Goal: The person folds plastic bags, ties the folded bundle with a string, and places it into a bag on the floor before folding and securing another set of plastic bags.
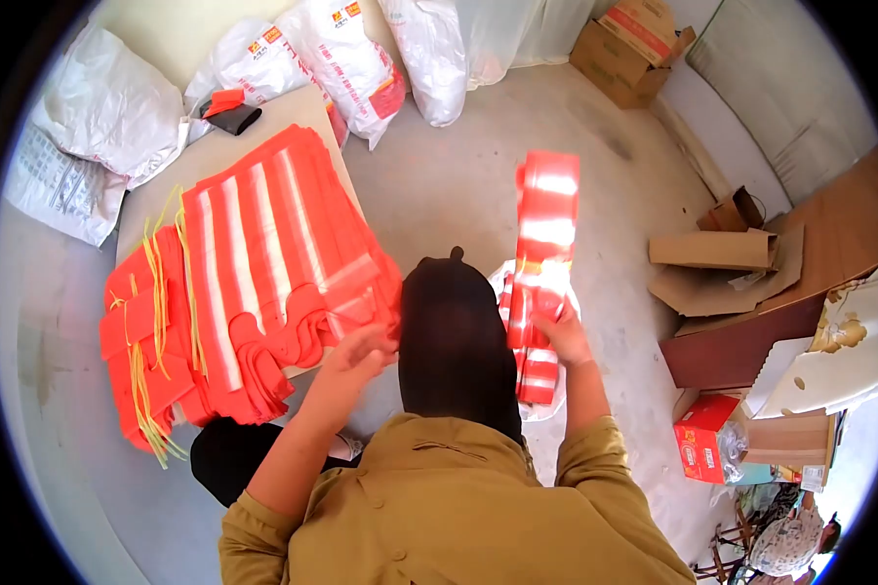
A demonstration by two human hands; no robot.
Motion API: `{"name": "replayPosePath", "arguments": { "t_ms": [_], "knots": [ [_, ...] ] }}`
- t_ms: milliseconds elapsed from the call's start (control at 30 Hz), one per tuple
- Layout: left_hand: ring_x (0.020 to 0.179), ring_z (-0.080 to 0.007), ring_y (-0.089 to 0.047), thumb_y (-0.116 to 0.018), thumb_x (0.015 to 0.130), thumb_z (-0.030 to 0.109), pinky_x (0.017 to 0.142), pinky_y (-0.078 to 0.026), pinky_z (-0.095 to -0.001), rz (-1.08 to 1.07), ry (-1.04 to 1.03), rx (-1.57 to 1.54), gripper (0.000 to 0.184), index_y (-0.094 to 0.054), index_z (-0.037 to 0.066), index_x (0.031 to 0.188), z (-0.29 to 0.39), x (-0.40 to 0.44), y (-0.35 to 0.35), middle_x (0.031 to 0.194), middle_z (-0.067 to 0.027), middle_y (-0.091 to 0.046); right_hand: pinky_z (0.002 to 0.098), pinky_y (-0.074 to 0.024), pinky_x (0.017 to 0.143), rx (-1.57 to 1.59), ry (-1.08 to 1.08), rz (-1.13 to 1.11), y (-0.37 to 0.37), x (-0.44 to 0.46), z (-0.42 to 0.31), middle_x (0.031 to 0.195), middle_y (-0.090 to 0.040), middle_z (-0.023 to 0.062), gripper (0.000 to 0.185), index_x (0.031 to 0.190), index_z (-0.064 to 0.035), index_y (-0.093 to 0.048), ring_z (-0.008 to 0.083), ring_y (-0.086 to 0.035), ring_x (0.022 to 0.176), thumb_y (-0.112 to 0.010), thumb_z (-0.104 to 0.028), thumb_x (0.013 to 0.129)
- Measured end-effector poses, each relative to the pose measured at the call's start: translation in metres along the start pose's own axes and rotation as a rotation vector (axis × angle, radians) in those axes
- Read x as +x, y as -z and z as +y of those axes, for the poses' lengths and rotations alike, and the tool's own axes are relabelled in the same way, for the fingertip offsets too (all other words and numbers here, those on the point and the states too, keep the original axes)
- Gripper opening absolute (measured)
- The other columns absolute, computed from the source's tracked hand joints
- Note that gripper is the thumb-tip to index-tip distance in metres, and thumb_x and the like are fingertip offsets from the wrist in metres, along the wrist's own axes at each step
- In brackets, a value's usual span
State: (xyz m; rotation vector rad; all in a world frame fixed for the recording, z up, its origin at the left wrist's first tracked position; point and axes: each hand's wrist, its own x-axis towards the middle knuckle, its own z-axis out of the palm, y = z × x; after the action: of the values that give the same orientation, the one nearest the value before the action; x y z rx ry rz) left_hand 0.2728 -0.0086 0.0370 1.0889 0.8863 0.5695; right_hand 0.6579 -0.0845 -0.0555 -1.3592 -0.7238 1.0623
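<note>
My right hand (pixel 564 334) is closed on a long folded bundle of red fabric with shiny silver stripes (pixel 546 219), held to the right of my black-clad knee. Beneath that bundle a white bag shows in part. My left hand (pixel 358 353), its fingers apart and slightly curled, is at the lower right edge of a big stack of red fabric with white stripes (pixel 254 234). Left of this stack lie folded red bundles (pixel 139 327) with yellow cords (pixel 141 390) across them.
White sacks (pixel 356 83) stand behind the board under the stack. A red and black item (pixel 230 112) lies on its far corner. Cardboard boxes (pixel 619 63) are at the back right, with flattened cardboard (pixel 722 252) and a red box (pixel 700 444) at the right. A person (pixel 788 541) shows at the lower right.
</note>
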Motion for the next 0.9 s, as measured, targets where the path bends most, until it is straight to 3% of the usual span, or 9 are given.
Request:
{"name": "replayPosePath", "arguments": {
  "t_ms": [33, 100, 200, 300, 400, 600, 733, 833, 900],
  "knots": [
    [0.121, -0.0203, -0.061, -0.057, 0.104, 0.022, 0.099, -0.046, -0.0345, 0.078, 0.114, -0.002, 0.048, -0.046, 0.009, 0.15, -0.013, -0.003, 0.01, 0.131, -0.0091, -0.064, 0.0371, -0.0562, 0.093, -0.192, -0.09, 0.064, 0.021, -0.001, 0.041, 0.127, -0.065, 0.0082, 0.062, 0.141, -0.0031, -0.05, 0.0199, -0.065, 0.109, -0.076, -0.006, 0.085],
    [0.115, -0.0189, -0.062, -0.058, 0.104, 0.025, 0.094, -0.047, -0.0329, 0.218, 0.21, -0.007, 0.044, -0.05, 0.009, 0.144, -0.041, -0.006, 0.029, 0.125, -0.0078, -0.066, 0.0381, -0.0568, 0.09, -0.522, -0.305, 0.142, 0.058, -0.012, 0.143, 0.124, -0.065, 0.0135, 0.064, 0.139, -0.0007, -0.051, 0.0233, -0.066, 0.107, -0.078, -0.014, 0.082],
    [0.109, -0.0181, -0.064, -0.058, 0.103, 0.026, 0.09, -0.047, -0.0319, 0.364, 0.311, -0.04, 0.041, -0.053, 0.008, 0.139, -0.083, -0.016, 0.058, 0.12, -0.0072, -0.067, 0.0376, -0.058, 0.076, -0.156, -0.573, 0.259, 0.118, -0.045, 0.348, 0.103, -0.07, 0.0096, 0.033, 0.119, -0.0015, -0.064, 0.0232, -0.07, 0.083, -0.069, -0.005, 0.087],
    [0.105, -0.0183, -0.065, -0.058, 0.103, 0.026, 0.087, -0.048, -0.0311, 0.455, 0.356, -0.112, 0.038, -0.054, 0.008, 0.136, -0.124, -0.031, 0.086, 0.116, -0.0064, -0.067, 0.0359, -0.0576, 0.077, 0.118, -0.499, 0.259, 0.069, -0.066, 0.285, 0.104, -0.072, 0.0104, 0.033, 0.119, 0.0002, -0.064, 0.0229, -0.071, 0.087, -0.067, -0.005, 0.087],
    [0.101, -0.0181, -0.065, -0.058, 0.103, 0.026, 0.083, -0.048, -0.0302, 0.498, 0.401, -0.124, 0.036, -0.055, 0.008, 0.135, -0.144, -0.044, 0.098, 0.113, -0.0058, -0.067, 0.037, -0.0572, 0.081, -0.034, -0.526, 0.342, 0.066, -0.055, 0.283, 0.108, -0.072, 0.0135, 0.037, 0.123, 0.0, -0.063, 0.025, -0.071, 0.093, -0.067, -0.007, 0.088],
    [0.094, -0.0173, -0.065, -0.059, 0.103, 0.026, 0.076, -0.05, -0.0303, 0.507, 0.455, -0.113, 0.034, -0.056, 0.007, 0.132, -0.191, -0.056, 0.12, 0.108, -0.006, -0.068, 0.0451, -0.0531, 0.095, -1.046, -0.321, 0.382, 0.021, -0.065, 0.188, 0.117, -0.066, 0.0183, 0.053, 0.14, -0.0074, -0.055, 0.0376, -0.065, 0.105, -0.07, -0.018, 0.09],
    [0.092, -0.0173, -0.066, -0.06, 0.103, 0.028, 0.073, -0.049, -0.0295, 0.489, 0.474, -0.119, 0.034, -0.057, 0.007, 0.13, -0.218, -0.066, 0.126, 0.107, -0.0059, -0.068, 0.0526, -0.05, 0.098, -1.378, 0.0, -0.031, 0.026, -0.082, 0.175, 0.126, -0.061, 0.0212, 0.052, 0.143, -0.016, -0.05, 0.042, -0.059, 0.121, -0.061, -0.028, 0.094],
    [0.091, -0.0175, -0.066, -0.059, 0.103, 0.028, 0.073, -0.05, -0.0301, 0.506, 0.571, -0.069, 0.033, -0.059, 0.007, 0.128, -0.225, -0.071, 0.126, 0.108, -0.006, -0.069, 0.0504, -0.0466, 0.103, -1.041, -0.285, -0.093, 0.016, -0.08, 0.181, 0.141, -0.053, 0.0234, 0.045, 0.141, -0.0079, -0.053, 0.0433, -0.058, 0.121, -0.053, -0.02, 0.097],
    [0.096, -0.0188, -0.066, -0.058, 0.103, 0.028, 0.077, -0.05, -0.0327, 0.481, 0.549, -0.032, 0.033, -0.059, 0.008, 0.129, -0.236, -0.072, 0.136, 0.11, -0.0065, -0.069, 0.0475, -0.0482, 0.1, -0.942, -0.435, -0.086, 0.015, -0.078, 0.192, 0.132, -0.061, 0.0244, 0.042, 0.135, -0.0032, -0.058, 0.0399, -0.061, 0.119, -0.047, -0.024, 0.101]
  ]
}}
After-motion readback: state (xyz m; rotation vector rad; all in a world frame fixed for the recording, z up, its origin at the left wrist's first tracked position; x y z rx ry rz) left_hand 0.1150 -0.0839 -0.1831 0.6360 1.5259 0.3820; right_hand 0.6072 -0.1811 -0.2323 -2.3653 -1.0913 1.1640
